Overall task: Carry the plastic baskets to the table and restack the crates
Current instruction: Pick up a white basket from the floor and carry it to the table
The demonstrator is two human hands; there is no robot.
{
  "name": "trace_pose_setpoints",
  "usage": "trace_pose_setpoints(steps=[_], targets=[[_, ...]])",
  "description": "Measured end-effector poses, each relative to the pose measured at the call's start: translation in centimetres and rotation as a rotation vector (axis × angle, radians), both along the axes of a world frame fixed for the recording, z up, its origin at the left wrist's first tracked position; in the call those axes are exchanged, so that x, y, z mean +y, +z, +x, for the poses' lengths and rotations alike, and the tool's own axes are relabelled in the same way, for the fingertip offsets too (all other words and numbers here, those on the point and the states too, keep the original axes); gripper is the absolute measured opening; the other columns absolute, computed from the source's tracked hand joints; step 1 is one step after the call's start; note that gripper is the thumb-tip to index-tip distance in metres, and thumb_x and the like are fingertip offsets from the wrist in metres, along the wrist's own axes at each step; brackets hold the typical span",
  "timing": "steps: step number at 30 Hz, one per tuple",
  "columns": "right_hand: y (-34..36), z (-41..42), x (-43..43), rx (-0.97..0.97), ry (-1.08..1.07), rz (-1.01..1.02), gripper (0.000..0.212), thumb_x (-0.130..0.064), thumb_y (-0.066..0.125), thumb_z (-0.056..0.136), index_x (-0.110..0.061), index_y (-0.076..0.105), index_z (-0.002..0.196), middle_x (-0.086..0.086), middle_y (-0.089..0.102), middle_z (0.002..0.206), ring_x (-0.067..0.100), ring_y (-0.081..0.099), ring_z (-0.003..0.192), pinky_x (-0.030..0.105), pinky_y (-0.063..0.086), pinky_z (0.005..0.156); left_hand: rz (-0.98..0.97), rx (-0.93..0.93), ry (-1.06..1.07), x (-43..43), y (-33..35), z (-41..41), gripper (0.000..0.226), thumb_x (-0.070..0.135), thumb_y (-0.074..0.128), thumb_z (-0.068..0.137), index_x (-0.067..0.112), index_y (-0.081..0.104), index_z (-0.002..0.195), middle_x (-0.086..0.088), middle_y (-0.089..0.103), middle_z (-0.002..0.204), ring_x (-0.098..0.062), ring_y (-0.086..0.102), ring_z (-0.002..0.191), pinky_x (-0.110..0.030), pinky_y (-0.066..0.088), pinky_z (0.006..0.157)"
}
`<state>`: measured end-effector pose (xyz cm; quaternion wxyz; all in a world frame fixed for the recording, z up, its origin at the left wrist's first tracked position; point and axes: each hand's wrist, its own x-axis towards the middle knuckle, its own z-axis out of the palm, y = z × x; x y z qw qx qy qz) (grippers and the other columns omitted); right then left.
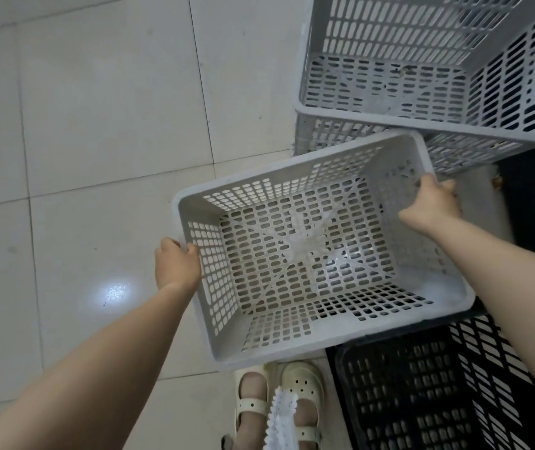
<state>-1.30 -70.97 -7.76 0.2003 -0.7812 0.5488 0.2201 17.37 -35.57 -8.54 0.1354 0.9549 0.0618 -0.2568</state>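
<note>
Head view: white basket (292, 254) mouth-up, long axis left-right, left hand (176, 266) and right hand (435, 203) clamped on end rims.

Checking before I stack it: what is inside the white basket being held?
Nothing: in the white basket the slotted bottom and walls are bare. The right hand hooks over one rim, covering a small patch of wall there.

Tiled storage area (stacked crates (405, 27))

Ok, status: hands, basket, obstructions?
Left hand, right hand grip opposite rims of light grey perforated plastic basket. Black plastic crate under its near corner; grey plastic crate stack just beyond.
</note>
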Motion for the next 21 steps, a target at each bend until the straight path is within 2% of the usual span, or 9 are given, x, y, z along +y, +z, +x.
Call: trace_pose_setpoints(steps=[3, 5, 9, 12, 14, 17, 19, 21], targets=[[0.6, -0.8, -0.6, -0.121, -0.041, 0.000, 0.063, -0.007, 0.065, 0.080, -0.010, 0.035, 0.135, 0.023, 0.035, 0.138, 0.045, 0.051, 0.113, 0.042, 0.046, 0.090, 0.005, 0.088, -0.062, 0.2, 0.3, 0.9, 0.028, 0.019, 0.049, 0.096, -0.003, 0.046, 0.113, -0.022, 0.055, 0.115, -0.039, 0.056, 0.101, -0.040, 0.042, 0.077], [1.1, -1.2, -0.8, -0.148, -0.067, 0.009, 0.060, -0.006, 0.065, 0.081, -0.007, 0.038, 0.135, 0.023, 0.039, 0.137, 0.043, 0.052, 0.113, 0.041, 0.045, 0.089, -0.002, 0.110, -0.130, 1.1, 0.6, 1.2, 0.023, 0.018, 0.049, 0.097, -0.002, 0.045, 0.105, -0.025, 0.058, 0.110, -0.039, 0.056, 0.095, -0.039, 0.041, 0.074], [2.8, -1.1, -0.7, -0.158, -0.096, 0.038, 0.051, -0.004, 0.061, 0.081, -0.003, 0.047, 0.130, 0.023, 0.044, 0.135, 0.041, 0.053, 0.114, 0.037, 0.045, 0.089, -0.057, 0.002, -0.112, 2.9, 2.8, 1.0, 0.019, 0.021, 0.046, 0.098, 0.004, 0.042, 0.092, -0.014, 0.054, 0.091, -0.034, 0.053, 0.085, -0.038, 0.038, 0.069], [4.9, -0.9, 0.4, -0.245, -0.102, 0.085, 0.051, -0.003, 0.062, 0.080, -0.003, 0.049, 0.129, 0.022, 0.047, 0.134, 0.038, 0.052, 0.118, 0.037, 0.045, 0.091, -0.082, -0.096, -0.105, 3.7, 6.4, 2.5, 0.021, 0.026, 0.044, 0.098, 0.005, 0.043, 0.094, -0.013, 0.055, 0.091, -0.035, 0.054, 0.085, -0.042, 0.043, 0.072], [7.3, -0.6, 1.3, -0.305, -0.095, 0.112, 0.048, -0.004, 0.062, 0.080, -0.004, 0.050, 0.127, 0.022, 0.050, 0.131, 0.037, 0.053, 0.115, 0.038, 0.046, 0.089, -0.063, -0.169, -0.124, 4.0, 10.0, 4.6, 0.021, 0.027, 0.043, 0.098, 0.007, 0.045, 0.095, -0.012, 0.055, 0.092, -0.033, 0.053, 0.084, -0.043, 0.046, 0.075], [12.5, 1.4, 1.8, -0.360, -0.036, 0.090, 0.039, -0.008, 0.060, 0.082, -0.004, 0.052, 0.121, 0.020, 0.054, 0.117, 0.033, 0.056, 0.098, 0.034, 0.044, 0.075, 0.006, -0.323, -0.160, 4.2, 16.6, 8.0, 0.032, 0.032, 0.042, 0.099, 0.003, 0.050, 0.088, -0.018, 0.057, 0.086, -0.034, 0.052, 0.079, -0.041, 0.043, 0.071], [17.4, 3.3, 1.8, -0.422, -0.009, 0.074, 0.032, -0.013, 0.063, 0.086, -0.006, 0.053, 0.116, 0.017, 0.055, 0.113, 0.031, 0.056, 0.093, 0.031, 0.040, 0.073, 0.028, -0.427, -0.160, 4.1, 22.1, 10.1, 0.042, 0.038, 0.040, 0.099, 0.002, 0.053, 0.083, -0.023, 0.060, 0.082, -0.036, 0.054, 0.074, -0.041, 0.045, 0.067], [23.3, 4.9, 1.6, -0.468, 0.025, 0.048, 0.024, -0.016, 0.066, 0.087, -0.005, 0.055, 0.106, 0.012, 0.056, 0.102, 0.029, 0.056, 0.089, 0.032, 0.043, 0.072, 0.022, -0.496, -0.141, 3.9, 28.2, 12.0, 0.046, 0.039, 0.040, 0.099, 0.001, 0.057, 0.081, -0.028, 0.062, 0.083, -0.038, 0.056, 0.073, -0.039, 0.043, 0.065]])
